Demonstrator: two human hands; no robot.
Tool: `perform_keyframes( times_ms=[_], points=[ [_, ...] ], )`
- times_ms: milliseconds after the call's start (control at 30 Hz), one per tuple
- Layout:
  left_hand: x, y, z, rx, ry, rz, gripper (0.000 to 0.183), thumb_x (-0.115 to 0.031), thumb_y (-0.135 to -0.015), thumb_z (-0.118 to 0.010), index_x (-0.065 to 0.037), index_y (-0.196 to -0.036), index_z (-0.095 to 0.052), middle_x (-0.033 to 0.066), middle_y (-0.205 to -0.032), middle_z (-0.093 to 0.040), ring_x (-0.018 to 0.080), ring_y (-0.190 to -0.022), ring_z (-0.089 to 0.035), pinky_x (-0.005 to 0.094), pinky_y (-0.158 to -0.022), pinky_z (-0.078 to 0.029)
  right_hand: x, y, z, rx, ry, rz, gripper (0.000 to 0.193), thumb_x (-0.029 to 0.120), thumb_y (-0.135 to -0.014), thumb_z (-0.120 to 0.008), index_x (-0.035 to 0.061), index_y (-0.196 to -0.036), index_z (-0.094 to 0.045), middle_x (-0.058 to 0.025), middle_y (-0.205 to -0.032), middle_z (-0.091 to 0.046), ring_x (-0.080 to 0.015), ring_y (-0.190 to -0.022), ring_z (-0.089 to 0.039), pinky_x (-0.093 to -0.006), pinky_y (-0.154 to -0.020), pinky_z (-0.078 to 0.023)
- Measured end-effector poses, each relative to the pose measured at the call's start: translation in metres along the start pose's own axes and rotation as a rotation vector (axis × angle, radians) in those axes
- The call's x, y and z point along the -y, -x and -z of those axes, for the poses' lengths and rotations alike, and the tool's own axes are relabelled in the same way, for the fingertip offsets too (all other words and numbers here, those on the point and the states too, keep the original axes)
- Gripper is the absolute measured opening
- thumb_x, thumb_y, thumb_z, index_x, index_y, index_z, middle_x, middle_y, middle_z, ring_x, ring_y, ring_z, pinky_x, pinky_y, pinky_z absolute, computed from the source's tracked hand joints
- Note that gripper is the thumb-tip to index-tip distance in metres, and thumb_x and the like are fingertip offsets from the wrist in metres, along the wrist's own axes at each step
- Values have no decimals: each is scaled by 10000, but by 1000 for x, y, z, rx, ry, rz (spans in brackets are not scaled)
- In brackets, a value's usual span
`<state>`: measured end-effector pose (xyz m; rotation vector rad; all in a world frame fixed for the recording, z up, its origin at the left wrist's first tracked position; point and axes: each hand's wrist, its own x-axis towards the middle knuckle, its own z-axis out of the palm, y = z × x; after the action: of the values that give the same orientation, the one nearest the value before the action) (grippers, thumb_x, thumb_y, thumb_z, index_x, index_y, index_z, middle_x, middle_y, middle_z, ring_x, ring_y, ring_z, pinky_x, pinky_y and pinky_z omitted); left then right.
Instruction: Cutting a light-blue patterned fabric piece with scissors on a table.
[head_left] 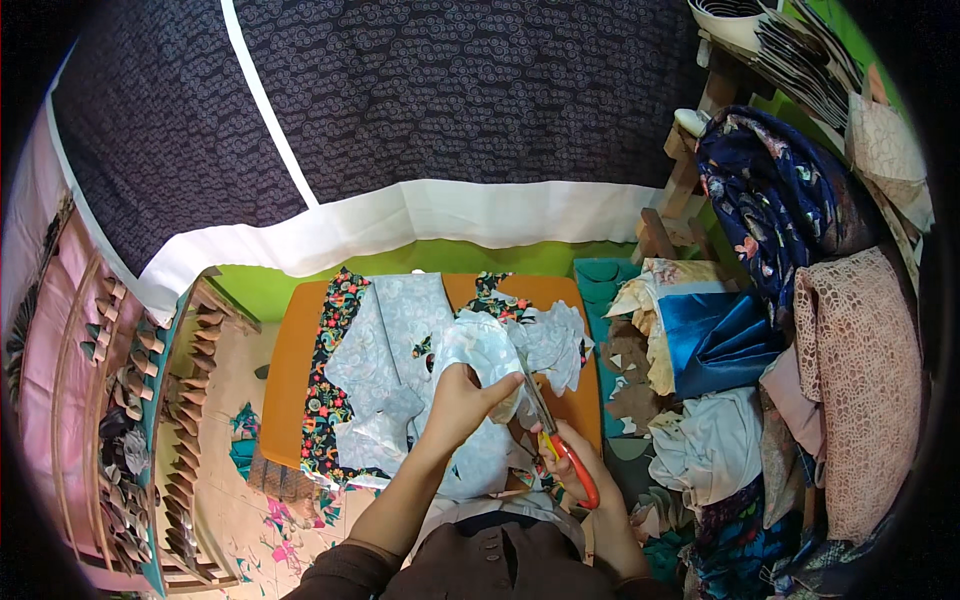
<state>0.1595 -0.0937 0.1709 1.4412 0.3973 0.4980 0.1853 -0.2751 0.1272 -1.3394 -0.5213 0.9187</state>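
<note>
Curtain point(480, 100): dark woven-look fabric with a fine scrolling pattern, split by a white strip and finished with a white lower border. Counter point(288, 380): smooth, orange-brown, rounded corners. Lace cloth point(865, 400): pale pink, openwork texture, draped at the right beside other heaped fabrics. Blue cloth point(710, 340): glossy, folded, right of the counter.

Pale blue cloth point(410, 315): matt, soft, faint tonal motif; spread in overlapping, irregular layers across the counter, with rumpled edges. Black floral cloth point(325, 420): red and multicoloured print, showing beneath it along the left side and at the far edge.

Left hand point(470, 400): clamped on a raised, curled portion of the pale blue cloth, thumb extended toward the blades. Right hand point(572, 465): closed around the handles of the scissors point(583, 478). Scissors: long metal blades, red and yellow grips, tips pointing away from the wearer, beside the raised cloth. Scraps point(280, 515): small, jagged, pink and teal, scattered on the floor.
</note>
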Motion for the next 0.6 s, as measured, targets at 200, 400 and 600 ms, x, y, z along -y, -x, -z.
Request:
perform_keyframes(
  times_ms=[200, 400, 600],
  points=[
    [1, 1, 23, 93, -542, 195, 497, -398, -602, -709, 31, -519, -473, 77, -477, -463, 138, -439, -428, 289, -409, -354, 7, 0, -8, 25, 70, 68, 748, 647, -668, -516, 29, -1077, -412, 6, -751, -379, -33, -573, -339, -158, -495, -297],
    [9, 0, 29, 113, -492, 150, 496, -386, -609, -701, 66, -591, -500, 122, -526, -515, 176, -482, -503, 293, -455, -405, 4, -1, -2, 12, -104, -125, 679, 594, -713, -525, 27, -1071, -416, 17, -721, -381, -29, -551, -338, -146, -477, -298],
    [1, 0, 29, 253, -488, 128, 371, -173, -648, -701, 74, -884, -559, 98, -784, -605, 139, -727, -569, 270, -654, -449, 4, -5, -8, -34, -84, -134, 677, 604, -718, -507, 22, -1051, -416, 20, -718, -381, -20, -518, -325, -133, -440, -271]
  ],
)
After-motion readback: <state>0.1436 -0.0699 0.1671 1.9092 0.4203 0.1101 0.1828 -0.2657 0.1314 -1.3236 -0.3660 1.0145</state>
